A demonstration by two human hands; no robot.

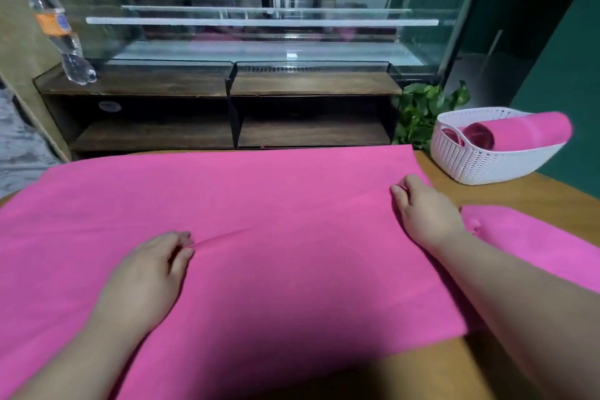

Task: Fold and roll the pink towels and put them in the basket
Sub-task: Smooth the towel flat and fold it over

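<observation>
The pink towel [276,204] lies spread on the counter [519,195]. The left grip [152,273], palm down, pinches a ridge near its middle; the right grip [425,208], arm outstretched, pinches its right edge.

Your view is rather dim; the pink towel [259,191] is brightest on its far half. A broad dark shadow covers its near edge and the table [422,364] there. The glass cabinet [259,10] shows pale reflections. The wide lens bends lines at the borders, and the bottle [61,32] at the left looks tilted and soft.
</observation>
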